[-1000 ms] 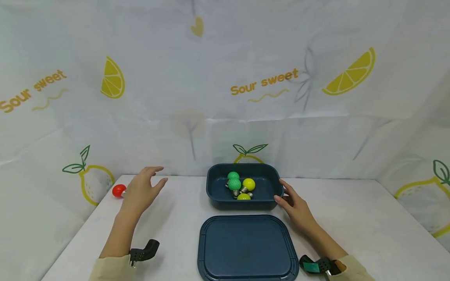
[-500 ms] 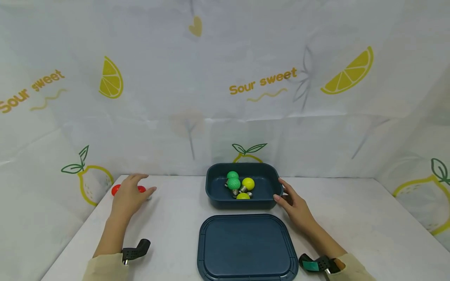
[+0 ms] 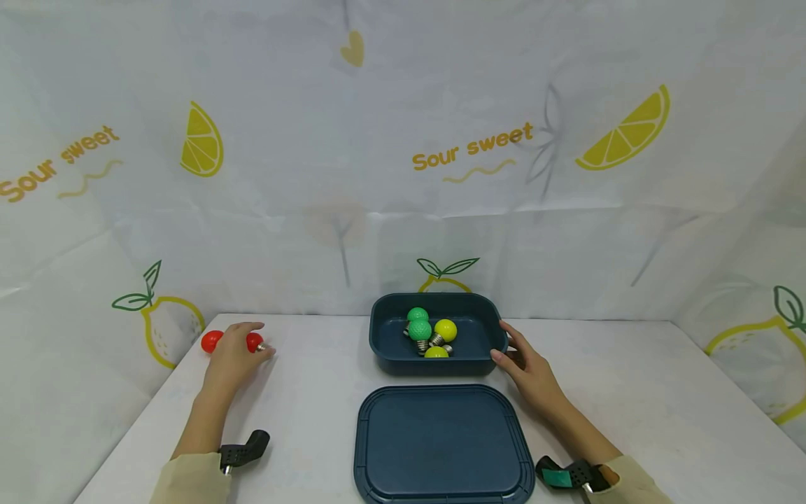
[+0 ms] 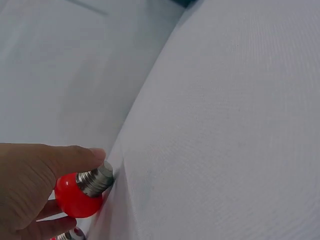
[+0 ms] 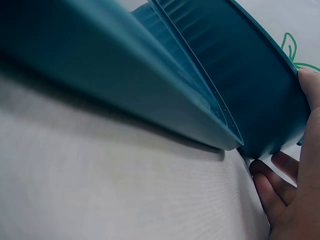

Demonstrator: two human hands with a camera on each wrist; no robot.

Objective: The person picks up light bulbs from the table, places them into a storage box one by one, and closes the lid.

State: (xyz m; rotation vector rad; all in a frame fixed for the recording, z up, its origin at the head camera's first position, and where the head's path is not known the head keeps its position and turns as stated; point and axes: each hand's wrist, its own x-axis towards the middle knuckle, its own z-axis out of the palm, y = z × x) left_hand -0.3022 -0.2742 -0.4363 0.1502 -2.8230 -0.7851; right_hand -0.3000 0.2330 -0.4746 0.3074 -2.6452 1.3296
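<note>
At the table's far left, my left hand (image 3: pixel 229 364) holds a red light bulb (image 3: pixel 254 341) with a metal screw base. In the left wrist view, the thumb lies against the base of this bulb (image 4: pixel 80 197), while fingers reach behind its red globe. Another red bulb (image 3: pixel 211 341) lies just left of that hand, partly covered by it. My right hand (image 3: pixel 534 381) grips the right end of a dark blue box (image 3: pixel 403 367), thumb at the rim and fingers along the wall. Inside the box are green bulbs (image 3: pixel 420 330) and yellow bulbs (image 3: pixel 446 330).
A flat dark blue lid (image 3: pixel 443 444) lies on the white table (image 3: pixel 308 413) in front of the box. Behind stands a white curtain (image 3: pixel 283 175) printed with lemons, meeting the table's back edge.
My left hand has moved left and down onto the nearer red bulb, and its fingers have closed around it. The right hand stays at the box.
</note>
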